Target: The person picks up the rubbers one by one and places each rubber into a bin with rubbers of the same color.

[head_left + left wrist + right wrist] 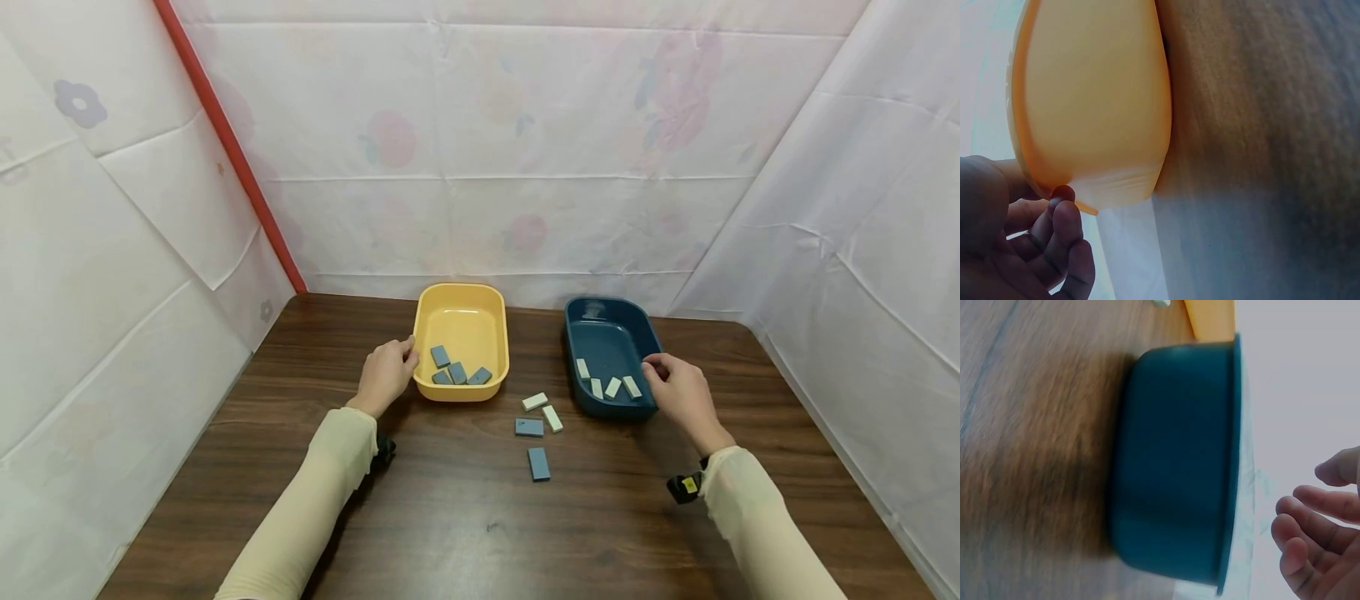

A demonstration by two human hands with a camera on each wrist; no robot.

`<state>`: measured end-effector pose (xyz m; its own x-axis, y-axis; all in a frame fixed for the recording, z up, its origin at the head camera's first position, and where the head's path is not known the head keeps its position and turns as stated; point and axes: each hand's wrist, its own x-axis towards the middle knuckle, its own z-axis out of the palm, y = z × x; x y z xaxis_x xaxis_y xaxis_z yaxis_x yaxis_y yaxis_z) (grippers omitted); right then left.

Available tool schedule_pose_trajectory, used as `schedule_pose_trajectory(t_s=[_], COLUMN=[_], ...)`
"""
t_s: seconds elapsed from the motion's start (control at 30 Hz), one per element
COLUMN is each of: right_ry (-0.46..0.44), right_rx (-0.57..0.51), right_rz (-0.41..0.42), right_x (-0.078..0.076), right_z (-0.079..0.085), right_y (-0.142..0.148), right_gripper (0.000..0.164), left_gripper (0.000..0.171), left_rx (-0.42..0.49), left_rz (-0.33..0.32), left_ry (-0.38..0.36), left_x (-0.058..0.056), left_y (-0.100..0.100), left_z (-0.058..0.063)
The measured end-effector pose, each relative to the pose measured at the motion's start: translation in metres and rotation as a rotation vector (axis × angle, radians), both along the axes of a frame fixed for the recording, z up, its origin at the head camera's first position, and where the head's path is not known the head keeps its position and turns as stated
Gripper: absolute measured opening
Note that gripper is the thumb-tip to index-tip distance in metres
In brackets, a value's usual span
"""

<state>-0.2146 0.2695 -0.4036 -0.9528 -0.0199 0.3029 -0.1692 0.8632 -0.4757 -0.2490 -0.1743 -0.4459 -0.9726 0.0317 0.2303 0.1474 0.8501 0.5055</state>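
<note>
My left hand (386, 373) is at the left rim of a yellow plastic tray (462, 392), pinching the edge between thumb and fingers, as the left wrist view shows. Several blue-grey rectangular blocks (457, 372) lie in the near half of that tray. Beside the right rim of a dark blue tray (617, 408) is my right hand (678, 392). Its fingers are loosely bent and apart from the thumb, with nothing between them, in the right wrist view. Several small white blocks (612, 387) lie at the near end of the blue tray.
Between the trays and nearer me, two white blocks (552, 418) and two blue-grey blocks (538, 464) lie on the dark wooden table (465, 533). Pale patterned sheets (480, 225) hang behind and on both sides. A red pole (232, 150) slants down at the back left.
</note>
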Motion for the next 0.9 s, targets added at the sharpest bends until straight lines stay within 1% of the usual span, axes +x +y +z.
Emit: schedule_pose_trajectory(t_s=[0.27, 0.6, 0.77, 0.9], right_ry=[-0.041, -0.046, -0.062, -0.065], right_rx=[0.002, 0.001, 0.024, 0.041], right_rz=[0.076, 0.147, 0.176, 0.195], right_x=[0.002, 0.002, 0.004, 0.006], right_z=[0.007, 0.007, 0.006, 0.005], right_y=[-0.017, -0.035, -0.044, -0.052], right_gripper=[0.027, 0.026, 0.024, 0.022], left_gripper=[0.041, 0.041, 0.042, 0.042], left_rx=[0.001, 0.002, -0.001, 0.018], left_rz=[0.0, 0.001, -0.003, -0.009], left_ry=[-0.021, -0.016, -0.018, -0.02], left_x=[-0.001, -0.001, -0.001, 0.0], left_y=[0.0, -0.001, -0.002, -0.001], left_z=[-0.001, -0.001, -0.002, 0.0])
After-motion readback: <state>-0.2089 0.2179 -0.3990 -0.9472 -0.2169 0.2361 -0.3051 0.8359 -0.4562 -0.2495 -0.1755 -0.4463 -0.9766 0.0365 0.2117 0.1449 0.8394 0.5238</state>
